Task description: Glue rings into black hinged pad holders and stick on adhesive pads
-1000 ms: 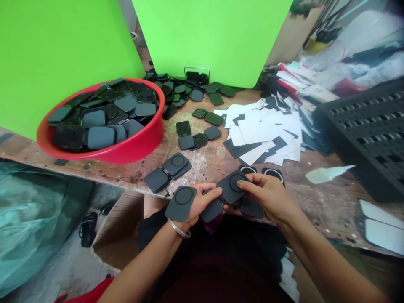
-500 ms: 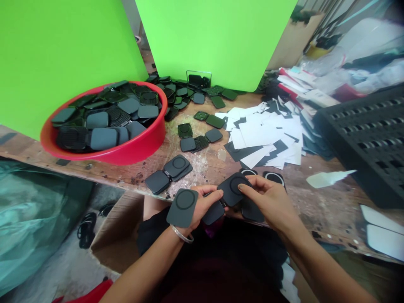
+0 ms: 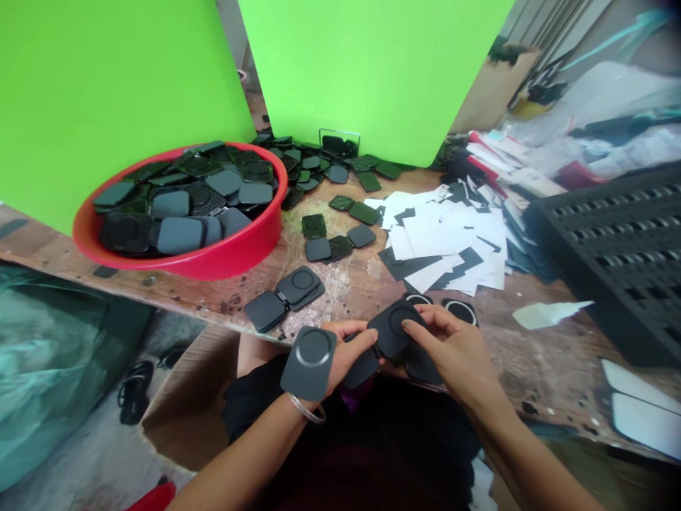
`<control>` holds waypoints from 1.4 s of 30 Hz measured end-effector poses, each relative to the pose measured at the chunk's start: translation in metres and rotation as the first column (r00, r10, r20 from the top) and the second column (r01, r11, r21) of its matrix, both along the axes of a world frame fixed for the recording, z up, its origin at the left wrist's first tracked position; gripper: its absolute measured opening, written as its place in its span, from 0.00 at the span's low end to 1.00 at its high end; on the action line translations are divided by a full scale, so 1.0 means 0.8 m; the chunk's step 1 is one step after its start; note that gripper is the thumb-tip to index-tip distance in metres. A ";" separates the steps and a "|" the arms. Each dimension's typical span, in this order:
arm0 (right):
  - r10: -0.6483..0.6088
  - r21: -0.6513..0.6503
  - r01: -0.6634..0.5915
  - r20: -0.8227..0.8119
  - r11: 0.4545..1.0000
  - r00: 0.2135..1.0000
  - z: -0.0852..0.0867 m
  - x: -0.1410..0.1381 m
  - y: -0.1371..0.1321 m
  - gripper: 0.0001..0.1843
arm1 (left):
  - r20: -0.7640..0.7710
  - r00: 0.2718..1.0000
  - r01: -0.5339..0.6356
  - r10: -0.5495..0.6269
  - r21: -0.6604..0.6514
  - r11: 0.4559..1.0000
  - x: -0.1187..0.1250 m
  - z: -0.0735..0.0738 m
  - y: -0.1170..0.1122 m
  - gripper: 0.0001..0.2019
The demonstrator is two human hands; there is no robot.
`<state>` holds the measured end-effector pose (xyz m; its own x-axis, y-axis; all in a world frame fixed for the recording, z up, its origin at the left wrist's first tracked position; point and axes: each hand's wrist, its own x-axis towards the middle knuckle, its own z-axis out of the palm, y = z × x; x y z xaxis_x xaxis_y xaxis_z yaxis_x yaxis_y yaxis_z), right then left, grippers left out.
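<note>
Between both hands, over the table's front edge, is a hinged black folding panel point(image 3: 394, 328) with a ring mark on its upper plate. My left hand point(image 3: 340, 355) pinches it near the hinge, thumb on top. A dark rounded-square sheet point(image 3: 311, 358) with a ring lies on the back of that hand. My right hand point(image 3: 452, 348) grips the upper plate's right side, its thumb on the ring. Under and beside the right hand lie a black plate point(image 3: 423, 365) and two pieces with white rings, one of them a ringed piece point(image 3: 460, 311).
A red basin point(image 3: 228, 248) full of folding panels stands at left. Panel pieces point(image 3: 284, 298) lie before it, more behind. White and black paper sheets point(image 3: 436, 234), a small white bottle point(image 3: 550, 314) and a black slotted tray point(image 3: 617, 262) are at right. Green boards point(image 3: 351, 71) stand behind.
The view has shifted slightly. Both hands keep their hold on the folding panel, and the sheet on the left hand now catches light on its ring.
</note>
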<state>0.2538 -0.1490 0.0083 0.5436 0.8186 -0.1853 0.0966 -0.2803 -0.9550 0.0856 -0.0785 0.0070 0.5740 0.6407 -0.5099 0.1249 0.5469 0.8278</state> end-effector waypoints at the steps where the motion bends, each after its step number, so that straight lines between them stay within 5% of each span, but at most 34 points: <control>1: 0.000 0.004 0.000 0.012 1.000 1.000 0.001 -0.001 0.000 0.16 | -0.006 1.000 0.000 0.000 0.009 1.000 0.000 0.000 0.000 0.17; 16: 0.044 0.067 -0.068 0.316 0.995 0.948 0.007 -0.006 -0.002 0.14 | -0.116 0.990 0.097 -0.078 0.165 0.982 -0.007 0.003 -0.002 0.15; 18: 0.085 0.053 -0.122 0.448 0.991 0.890 0.009 -0.004 -0.004 0.14 | -0.121 0.989 0.106 -0.086 0.169 0.980 -0.008 0.003 -0.002 0.16; 23: 0.150 -0.107 -0.107 0.786 0.988 0.600 0.017 0.005 -0.010 0.16 | -0.095 0.992 0.098 -0.082 0.186 0.978 -0.010 0.004 -0.005 0.16; 26: 0.185 -0.192 -0.076 0.660 0.979 0.728 0.018 0.013 -0.008 0.20 | -0.104 0.992 0.094 -0.075 0.190 0.977 -0.010 0.004 -0.006 0.16; 28: 0.211 -0.198 -0.139 0.406 0.970 0.889 0.018 0.015 -0.003 0.22 | -0.102 0.992 0.085 -0.067 0.175 0.981 -0.010 0.003 -0.006 0.16; 30: 0.237 -0.153 -0.218 0.120 0.964 0.964 0.018 0.013 0.003 0.24 | -0.094 0.994 0.070 -0.056 0.149 0.986 -0.010 0.003 -0.006 0.17; 32: 0.236 -0.088 -0.236 -0.011 0.968 0.972 0.019 0.005 0.008 0.23 | -0.083 0.995 0.059 -0.049 0.123 0.991 -0.012 0.004 -0.007 0.18; 37: 0.039 0.054 -0.039 0.012 0.998 0.999 0.005 -0.023 0.019 0.27 | -0.038 0.995 0.101 -0.097 0.118 0.988 -0.019 0.011 -0.011 0.18; 42: -0.026 -0.075 0.004 -0.300 0.997 0.954 -0.008 -0.027 0.031 0.30 | -0.171 0.985 0.077 -0.011 0.383 0.920 -0.045 0.022 0.009 0.13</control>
